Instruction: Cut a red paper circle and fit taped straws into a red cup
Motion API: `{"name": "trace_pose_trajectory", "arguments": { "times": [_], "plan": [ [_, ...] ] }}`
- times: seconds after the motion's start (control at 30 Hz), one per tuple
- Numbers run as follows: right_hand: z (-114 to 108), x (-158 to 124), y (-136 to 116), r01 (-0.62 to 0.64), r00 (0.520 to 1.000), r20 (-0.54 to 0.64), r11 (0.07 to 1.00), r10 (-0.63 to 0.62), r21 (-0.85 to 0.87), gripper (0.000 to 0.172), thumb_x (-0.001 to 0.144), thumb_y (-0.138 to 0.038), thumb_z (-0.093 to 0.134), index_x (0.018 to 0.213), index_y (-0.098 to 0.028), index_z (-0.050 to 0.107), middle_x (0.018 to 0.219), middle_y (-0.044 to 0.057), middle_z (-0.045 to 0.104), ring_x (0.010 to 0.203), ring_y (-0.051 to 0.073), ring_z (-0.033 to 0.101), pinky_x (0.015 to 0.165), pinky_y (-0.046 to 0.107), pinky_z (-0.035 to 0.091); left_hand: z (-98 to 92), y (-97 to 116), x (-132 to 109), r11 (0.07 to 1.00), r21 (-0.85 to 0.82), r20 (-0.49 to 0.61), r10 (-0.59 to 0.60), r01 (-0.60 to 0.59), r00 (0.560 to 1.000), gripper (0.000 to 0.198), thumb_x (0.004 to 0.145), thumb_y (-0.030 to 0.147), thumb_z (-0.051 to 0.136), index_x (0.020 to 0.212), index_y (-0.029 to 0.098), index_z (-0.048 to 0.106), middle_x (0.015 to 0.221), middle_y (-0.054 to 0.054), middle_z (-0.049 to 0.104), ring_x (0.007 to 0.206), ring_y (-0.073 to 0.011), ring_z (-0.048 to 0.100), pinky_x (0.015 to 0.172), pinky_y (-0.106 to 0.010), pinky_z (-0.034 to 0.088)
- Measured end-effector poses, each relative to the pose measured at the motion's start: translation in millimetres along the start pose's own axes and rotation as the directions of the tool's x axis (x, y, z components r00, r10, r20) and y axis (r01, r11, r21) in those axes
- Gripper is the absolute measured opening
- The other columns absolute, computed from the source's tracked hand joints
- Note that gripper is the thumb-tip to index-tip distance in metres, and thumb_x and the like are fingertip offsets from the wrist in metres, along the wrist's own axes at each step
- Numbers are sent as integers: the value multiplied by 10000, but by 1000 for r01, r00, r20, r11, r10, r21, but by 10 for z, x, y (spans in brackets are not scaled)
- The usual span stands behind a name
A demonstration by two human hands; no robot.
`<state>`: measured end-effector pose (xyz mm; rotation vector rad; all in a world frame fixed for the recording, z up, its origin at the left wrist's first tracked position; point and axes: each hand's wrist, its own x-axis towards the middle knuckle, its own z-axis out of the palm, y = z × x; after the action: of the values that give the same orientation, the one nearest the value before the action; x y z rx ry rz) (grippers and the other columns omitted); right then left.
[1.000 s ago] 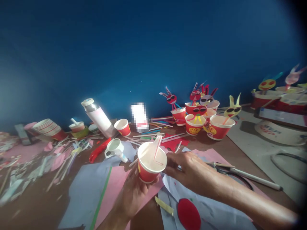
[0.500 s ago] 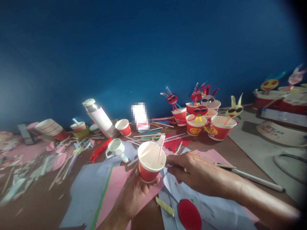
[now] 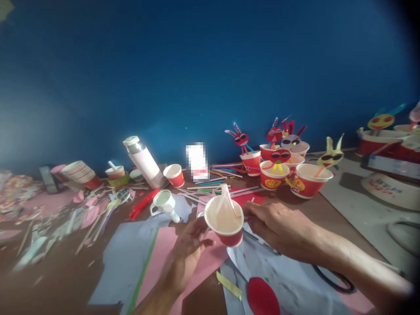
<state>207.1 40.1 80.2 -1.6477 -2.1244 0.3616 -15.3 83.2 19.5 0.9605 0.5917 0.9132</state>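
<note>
A red-and-white paper cup point(image 3: 228, 238) is held up between my hands, its mouth tilted toward me. Inside it a bent pale straw point(image 3: 226, 199) rises above the rim. At the cup's left side, the fingers of my left hand point(image 3: 188, 251) appear to pinch a thin pale straw end. My right hand point(image 3: 278, 223) has its fingers closed at the cup's right side; the fingertips are partly hidden. Beneath that hand, scissors point(image 3: 262, 243) show their grey blades over the white paper point(image 3: 285, 280), and a black loop point(image 3: 337, 282) shows below the wrist.
A white mug point(image 3: 164, 202), a flask point(image 3: 146, 164) and another paper cup point(image 3: 173, 175) stand behind. Cups with paper bug figures point(image 3: 275, 175) are at right. Straws and paper scraps point(image 3: 95, 214) litter the left; a red paper oval point(image 3: 262, 295) lies in front.
The cup has moved right in view and tipped toward me. My left hand has shifted from beneath it to its left side. Scissor blades and the black loop now show under my right hand.
</note>
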Motion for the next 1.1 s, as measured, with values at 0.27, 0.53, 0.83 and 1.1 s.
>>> {"name": "trace_pose_trajectory", "arguments": {
  "times": [0.27, 0.53, 0.83, 1.1],
  "plan": [
    [62, 39, -153, -49, 986, 155, 997, 58, -59, 137, 841, -185, 410, 856, -207, 544, 652, 24, 644, 573, 196, 581, 479, 268, 251, 26, 48, -31, 972, 234, -60, 19, -5, 998, 131, 752, 267, 650, 791, 143, 628, 658, -22, 594, 633, -140, 515, 642, -265, 394],
    [128, 41, -121, 41, 997, 71, 995, -35, -87, 166, 830, -183, 416, 848, -202, 580, 587, 10, 609, 521, 169, 554, 488, 257, 268, -30, 76, -52, 962, 269, -7, -49, 50, 999, 151, 772, 278, 625, 806, 134, 597, 669, -38, 607, 604, -144, 542, 601, -270, 406],
    [219, 52, 14, 224, 973, -33, 965, -230, -138, 156, 820, -213, 430, 854, -192, 581, 581, 4, 588, 505, 130, 503, 501, 251, 250, -102, 70, -43, 938, 346, -24, 36, -26, 999, 125, 754, 261, 646, 762, 142, 611, 652, -25, 596, 585, -120, 508, 561, -233, 399],
    [248, 63, 117, 298, 949, -50, 935, -313, -190, 186, 813, -189, 434, 906, -186, 595, 604, 5, 595, 510, 123, 496, 494, 262, 224, -114, 33, -86, 890, 433, -23, 165, -139, 986, 134, 786, 248, 612, 885, 163, 644, 704, -29, 606, 622, -124, 508, 584, -231, 416]
  ]
}}
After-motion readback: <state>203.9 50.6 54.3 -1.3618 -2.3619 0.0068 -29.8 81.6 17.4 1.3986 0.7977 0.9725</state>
